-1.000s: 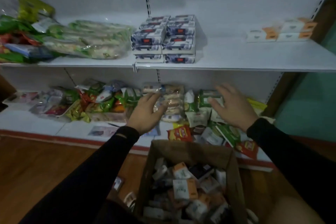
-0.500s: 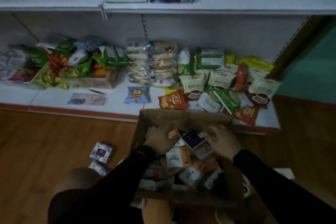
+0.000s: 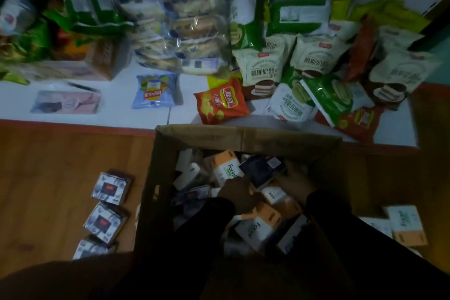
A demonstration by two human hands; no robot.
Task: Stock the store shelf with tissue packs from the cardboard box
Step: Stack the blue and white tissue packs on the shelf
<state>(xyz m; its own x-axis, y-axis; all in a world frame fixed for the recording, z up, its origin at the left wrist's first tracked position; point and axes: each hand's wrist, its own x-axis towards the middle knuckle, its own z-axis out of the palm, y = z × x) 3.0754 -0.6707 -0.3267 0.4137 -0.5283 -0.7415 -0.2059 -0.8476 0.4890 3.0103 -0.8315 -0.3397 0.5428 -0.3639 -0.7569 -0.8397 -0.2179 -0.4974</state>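
Head view: cardboard box (image 3: 243, 137) crammed with tissue packs (image 3: 258, 226) — "Facial" legible; left hand (image 3: 239, 196) and right hand (image 3: 295, 184) buried inside, fingers' grip unclear.

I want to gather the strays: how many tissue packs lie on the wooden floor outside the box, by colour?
Dark patterned packs, left of the cardboard box: 3
Light packs, right of the box: 2 (one white and orange, one partly hidden)
Total: 5
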